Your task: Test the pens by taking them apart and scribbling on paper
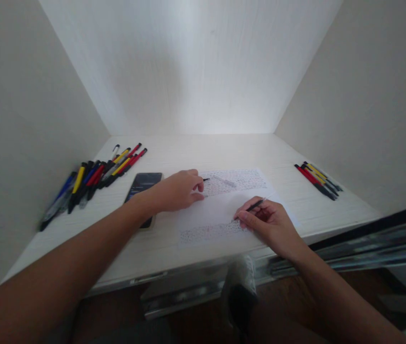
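Observation:
My left hand (180, 190) rests curled on a white sheet of paper (224, 205) covered with printed marks. Its fingers pinch a small dark pen part (206, 179) at their tips. A thin clear tube (224, 181) lies on the sheet just right of that hand. My right hand (269, 223) lies on the paper's near right part, fingers closed round a thin dark pen refill (256, 204) that points up and right.
A dark phone (143, 185) lies left of the paper, partly under my left forearm. A heap of several red, yellow, blue and black pens (95, 177) sits at the far left. A smaller bunch of pens (316, 178) lies at the right. Walls close in on both sides.

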`<state>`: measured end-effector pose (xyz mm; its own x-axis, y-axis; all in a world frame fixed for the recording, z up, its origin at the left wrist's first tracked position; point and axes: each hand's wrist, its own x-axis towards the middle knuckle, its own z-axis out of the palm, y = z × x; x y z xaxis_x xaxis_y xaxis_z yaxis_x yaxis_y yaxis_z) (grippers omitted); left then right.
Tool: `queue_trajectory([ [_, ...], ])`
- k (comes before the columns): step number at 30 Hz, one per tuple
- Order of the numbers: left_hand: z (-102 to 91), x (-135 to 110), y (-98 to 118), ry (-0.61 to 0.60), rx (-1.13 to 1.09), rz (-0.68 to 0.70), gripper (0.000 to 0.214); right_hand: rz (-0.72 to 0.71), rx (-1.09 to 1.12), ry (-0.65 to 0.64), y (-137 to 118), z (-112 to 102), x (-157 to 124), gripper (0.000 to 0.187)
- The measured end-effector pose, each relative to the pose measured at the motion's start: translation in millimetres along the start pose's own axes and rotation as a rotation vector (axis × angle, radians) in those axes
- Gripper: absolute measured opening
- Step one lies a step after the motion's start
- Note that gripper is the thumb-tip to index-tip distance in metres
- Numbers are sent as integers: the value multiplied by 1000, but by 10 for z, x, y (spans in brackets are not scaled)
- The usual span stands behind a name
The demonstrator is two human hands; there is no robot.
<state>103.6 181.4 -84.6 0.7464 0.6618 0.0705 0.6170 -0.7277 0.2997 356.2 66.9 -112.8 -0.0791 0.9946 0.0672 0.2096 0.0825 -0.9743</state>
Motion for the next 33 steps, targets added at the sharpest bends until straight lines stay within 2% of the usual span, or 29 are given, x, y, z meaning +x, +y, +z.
queue_trajectory([
  [5, 208, 41, 36, 58, 97, 8, 24, -18, -20, -5, 52, -26, 10, 23],
  [8, 261, 48, 156, 127, 118, 19, 19, -40, -25, 49, 94, -34, 40, 24],
  [13, 297, 37, 548, 256, -134, 128, 16, -49, 109, 240, 174, -32, 94, 25],
  [16, 343, 37, 689, 279, -257, 124, 16, -62, 154, 271, 193, -19, 106, 24],
  [22, 431, 64, 632, 305, -325, 115, 11, -85, 175, 231, 183, -4, 103, 17],
  [33, 435, 65, 636, 314, -311, 128, 11, -87, 138, 246, 196, -3, 89, 18],
])
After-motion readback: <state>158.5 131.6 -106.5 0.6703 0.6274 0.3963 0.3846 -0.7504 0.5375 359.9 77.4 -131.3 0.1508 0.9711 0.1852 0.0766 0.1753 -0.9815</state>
